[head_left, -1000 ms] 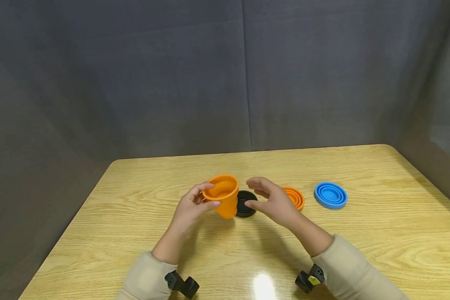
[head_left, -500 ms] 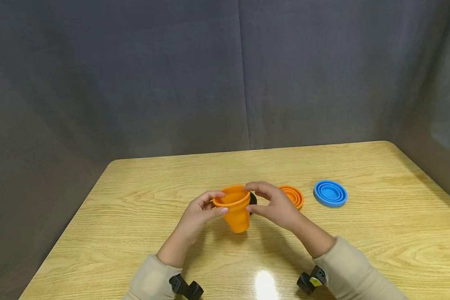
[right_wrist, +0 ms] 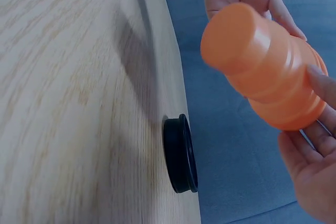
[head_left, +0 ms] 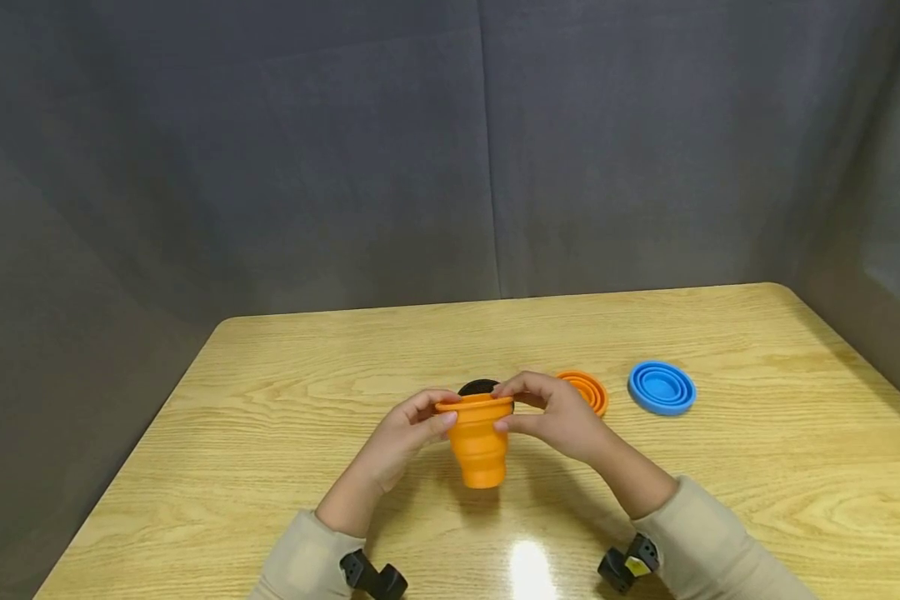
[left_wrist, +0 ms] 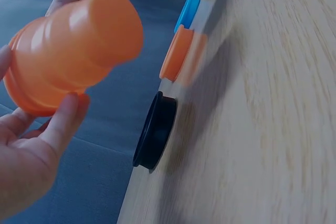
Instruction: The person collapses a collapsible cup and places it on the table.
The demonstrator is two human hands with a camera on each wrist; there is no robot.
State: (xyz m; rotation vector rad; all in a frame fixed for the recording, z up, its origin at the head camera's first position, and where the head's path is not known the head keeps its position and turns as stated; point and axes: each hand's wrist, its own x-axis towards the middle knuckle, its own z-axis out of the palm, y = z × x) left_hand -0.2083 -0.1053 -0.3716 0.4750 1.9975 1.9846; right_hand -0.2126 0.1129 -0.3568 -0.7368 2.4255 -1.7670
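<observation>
An orange collapsible cup [head_left: 482,446], pulled out to its full stepped height, hangs above the table with its rim up and its base down. My left hand [head_left: 405,437] pinches the rim on the left side, thumb in front and fingers behind. On the other side my right hand [head_left: 555,417] holds the rim between thumb and fingers. Both wrist views show the cup's base [left_wrist: 115,24] off the tabletop. Behind the cup a flattened black collapsible cup [left_wrist: 156,132] lies on the table, mostly hidden in the head view.
To the right lie a flattened orange collapsible cup [head_left: 587,393], partly covered by my right hand, and a flattened blue one [head_left: 662,387]. All rest on the wooden table [head_left: 307,358]. A dark grey curtain [head_left: 345,167] stands behind the table's back edge.
The right hand has moved from beside the orange cup to grip its rim. The cup has shifted right and toward me and tilted, so its side now faces the head camera.
</observation>
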